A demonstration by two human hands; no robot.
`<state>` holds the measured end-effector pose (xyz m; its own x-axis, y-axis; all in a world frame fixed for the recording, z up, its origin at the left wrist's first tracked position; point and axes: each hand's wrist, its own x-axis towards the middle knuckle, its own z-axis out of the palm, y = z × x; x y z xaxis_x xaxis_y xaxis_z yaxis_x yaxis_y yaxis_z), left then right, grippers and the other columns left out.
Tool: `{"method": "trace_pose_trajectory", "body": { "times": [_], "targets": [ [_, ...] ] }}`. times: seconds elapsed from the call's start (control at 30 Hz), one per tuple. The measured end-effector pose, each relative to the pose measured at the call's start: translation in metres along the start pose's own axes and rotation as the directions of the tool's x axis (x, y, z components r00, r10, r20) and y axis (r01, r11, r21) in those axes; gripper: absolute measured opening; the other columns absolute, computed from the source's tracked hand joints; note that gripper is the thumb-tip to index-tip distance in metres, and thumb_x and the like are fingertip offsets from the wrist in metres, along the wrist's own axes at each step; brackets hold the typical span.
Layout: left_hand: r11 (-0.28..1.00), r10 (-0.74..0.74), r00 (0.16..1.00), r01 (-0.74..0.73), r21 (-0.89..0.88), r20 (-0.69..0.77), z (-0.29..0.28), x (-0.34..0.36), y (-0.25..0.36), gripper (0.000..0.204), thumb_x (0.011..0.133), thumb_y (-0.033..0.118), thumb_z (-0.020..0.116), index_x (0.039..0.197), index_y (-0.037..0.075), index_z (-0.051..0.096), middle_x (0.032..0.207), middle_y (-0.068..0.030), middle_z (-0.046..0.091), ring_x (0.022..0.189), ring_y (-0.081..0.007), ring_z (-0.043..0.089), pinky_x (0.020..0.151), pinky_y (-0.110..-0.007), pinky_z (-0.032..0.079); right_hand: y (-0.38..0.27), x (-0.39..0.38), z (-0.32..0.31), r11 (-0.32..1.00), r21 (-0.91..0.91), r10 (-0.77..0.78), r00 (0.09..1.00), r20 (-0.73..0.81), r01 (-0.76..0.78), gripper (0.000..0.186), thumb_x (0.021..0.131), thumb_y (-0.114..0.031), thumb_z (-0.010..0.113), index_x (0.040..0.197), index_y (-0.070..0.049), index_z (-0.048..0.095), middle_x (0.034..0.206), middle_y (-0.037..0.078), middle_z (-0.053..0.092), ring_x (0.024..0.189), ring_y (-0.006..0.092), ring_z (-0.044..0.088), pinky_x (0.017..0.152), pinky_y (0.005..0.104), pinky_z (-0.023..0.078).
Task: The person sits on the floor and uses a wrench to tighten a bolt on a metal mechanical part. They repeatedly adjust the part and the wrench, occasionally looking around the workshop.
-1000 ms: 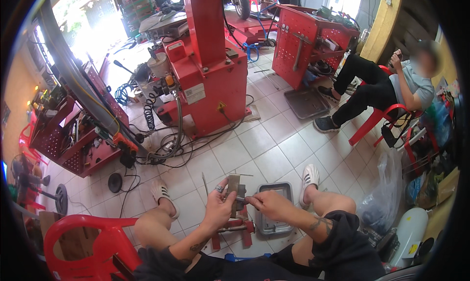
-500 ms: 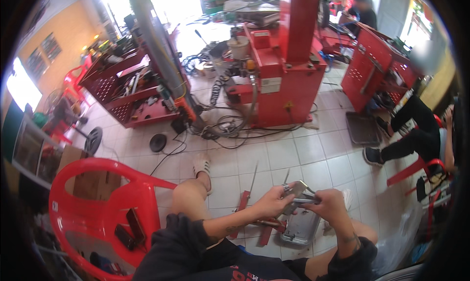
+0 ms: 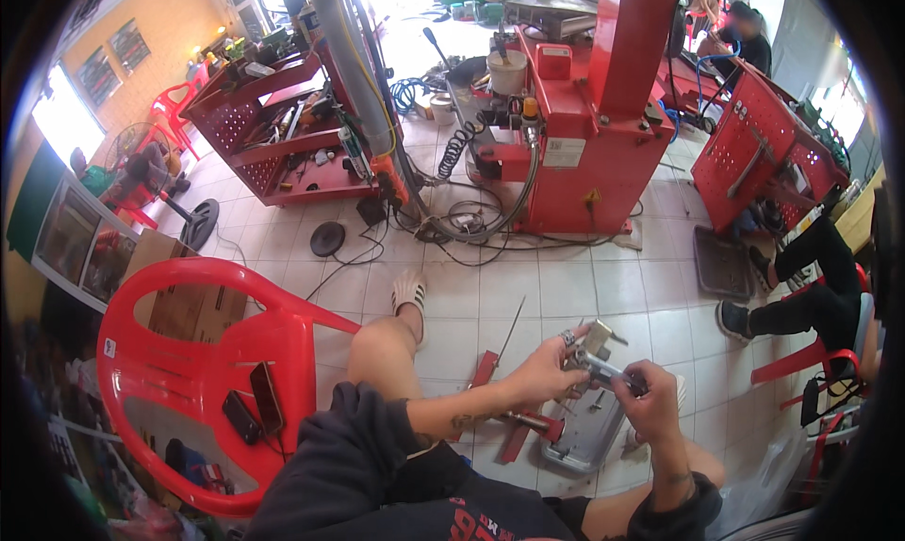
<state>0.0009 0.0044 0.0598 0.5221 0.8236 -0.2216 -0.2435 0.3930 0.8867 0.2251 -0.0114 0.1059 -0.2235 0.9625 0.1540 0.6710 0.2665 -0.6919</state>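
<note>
My left hand [image 3: 549,372] is closed around a metal bracket assembly [image 3: 586,351] with a flat, pale plate at its top. My right hand [image 3: 650,401] grips a silver cylindrical piece [image 3: 615,375] that meets the bracket; whether the two are joined I cannot tell. Below my hands, a red metal stand [image 3: 512,439] lies on the floor beside a grey tray [image 3: 578,456] holding small parts. A thin rod [image 3: 509,322] sticks up to the left of the bracket.
A red plastic chair [image 3: 137,428] at my left carries phone-like devices [image 3: 266,400]. Ahead stand a red lift machine [image 3: 594,188], a tool trolley [image 3: 245,172] and cables [image 3: 471,219]. A seated person's legs [image 3: 801,310] are at right; another person [image 3: 740,51] is farther back.
The view has swung left, bringing more of the chair in and shifting my hands rightward in the picture. The bracket has been turned, with the silver cylinder now angled down toward my right hand.
</note>
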Motion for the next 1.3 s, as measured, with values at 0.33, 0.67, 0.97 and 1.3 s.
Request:
{"method": "trace_pose_trajectory", "body": {
  "times": [0.33, 0.67, 0.97, 1.3],
  "targets": [
    [0.996, 0.075, 0.984, -0.08, -0.028, -0.163, 0.014, 0.005, 0.006, 0.09, 0.086, -0.008, 0.066, 0.158, 0.0, 0.012, 0.121, -0.015, 0.06, 0.097, -0.0228, 0.071, 0.072, -0.029, 0.061, 0.02, -0.006, 0.021, 0.879, 0.416, 0.184, 0.97, 0.157, -0.234, 0.017, 0.091, -0.014, 0.066, 0.099, 0.001, 0.064, 0.065, 0.002, 0.055, 0.061, 0.0075, 0.046, 0.054, 0.0279, 0.037],
    [0.99, 0.137, 0.978, -0.129, 0.057, -0.155, 0.016, 0.007, 0.004, 0.085, 0.086, -0.012, 0.064, 0.155, -0.005, 0.015, 0.121, -0.0183, 0.061, 0.096, -0.0245, 0.072, 0.069, -0.027, 0.061, 0.014, -0.006, 0.007, 0.844, 0.449, 0.213, 0.952, 0.218, -0.292, 0.017, 0.089, -0.013, 0.067, 0.094, 0.002, 0.07, 0.072, 0.001, 0.063, 0.068, 0.0049, 0.053, 0.063, 0.0221, 0.044],
    [0.99, 0.101, 0.981, -0.084, 0.111, -0.164, 0.019, 0.004, 0.002, 0.083, 0.086, -0.013, 0.064, 0.154, -0.007, 0.017, 0.118, -0.0211, 0.063, 0.093, -0.0261, 0.073, 0.068, -0.029, 0.061, 0.03, 0.005, -0.005, 0.849, 0.375, 0.234, 0.9, 0.366, -0.373, 0.018, 0.093, -0.016, 0.072, 0.099, 0.001, 0.071, 0.082, 0.003, 0.07, 0.074, 0.0073, 0.063, 0.067, 0.0238, 0.05],
    [0.989, 0.094, 0.982, -0.073, 0.13, -0.164, 0.021, 0.004, 0.005, 0.082, 0.086, -0.014, 0.063, 0.154, -0.007, 0.018, 0.12, -0.021, 0.062, 0.092, -0.0258, 0.073, 0.069, -0.03, 0.062, 0.037, 0.008, -0.008, 0.86, 0.307, 0.266, 0.873, 0.409, -0.407, 0.019, 0.092, -0.017, 0.074, 0.095, 0.002, 0.07, 0.082, 0.005, 0.07, 0.074, 0.0105, 0.065, 0.069, 0.0262, 0.051]
  ]
}}
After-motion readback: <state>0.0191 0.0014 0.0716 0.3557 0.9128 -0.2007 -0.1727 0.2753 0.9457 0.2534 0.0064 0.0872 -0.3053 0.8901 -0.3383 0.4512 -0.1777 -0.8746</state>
